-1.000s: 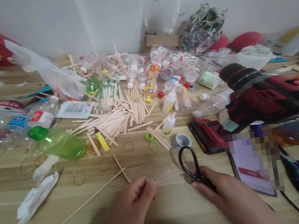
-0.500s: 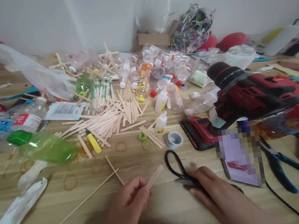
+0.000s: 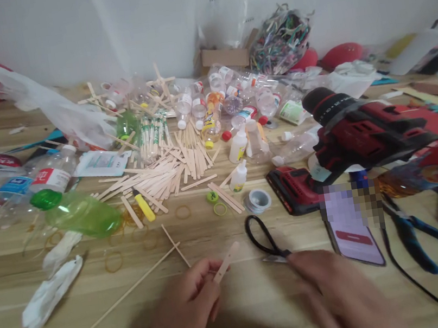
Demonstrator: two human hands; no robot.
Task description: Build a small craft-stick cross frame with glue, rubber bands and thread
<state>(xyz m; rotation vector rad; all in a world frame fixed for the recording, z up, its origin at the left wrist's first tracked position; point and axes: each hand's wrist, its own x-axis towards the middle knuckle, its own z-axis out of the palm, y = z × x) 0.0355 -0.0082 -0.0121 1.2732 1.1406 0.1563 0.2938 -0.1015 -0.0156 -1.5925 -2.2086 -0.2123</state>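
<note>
My left hand [image 3: 191, 305] is closed, pinching a wooden craft stick [image 3: 228, 262] between thumb and fingers. The stick points up and to the right, with small dark marks on its face. My right hand [image 3: 335, 283] is smeared by motion at the black-handled scissors [image 3: 260, 234]. One handle loop and a short piece of blade show to its left; the hand covers the rest, and whether its fingers grip them is unclear. Just beyond my left hand, a thin wooden stick [image 3: 131, 289] lies crossed with another stick [image 3: 174, 243] on the table.
A red and black power drill [image 3: 370, 130] stands at right, near a phone [image 3: 352, 231] and blue-handled pliers [image 3: 419, 238]. Ahead lie a pile of craft sticks [image 3: 159, 175], a yellow-handled tool [image 3: 144, 205], glue bottles [image 3: 239, 176], a grey round container [image 3: 257, 200] and a green bottle [image 3: 82, 213].
My right hand has shifted down and right, baring more of the scissors near their pivot. My left hand keeps the craft stick. The whole view has shifted slightly.
</note>
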